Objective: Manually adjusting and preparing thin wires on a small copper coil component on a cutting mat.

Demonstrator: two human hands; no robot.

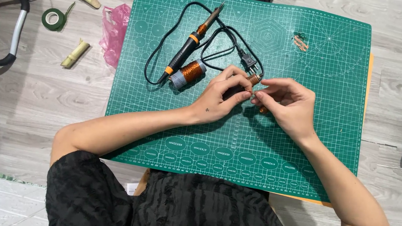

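Note:
My left hand and my right hand meet over the middle of a green cutting mat. Between the fingertips of both hands is a small copper-wire piece, partly hidden by my fingers. A spool of copper wire lies just left of my left hand. A black and orange soldering iron lies beyond it with its black cord and plug looped on the mat.
A small copper bit lies at the mat's far right. Left of the mat on the wooden floor are a pink plastic bag, a roll of green tape and two pale stalk pieces.

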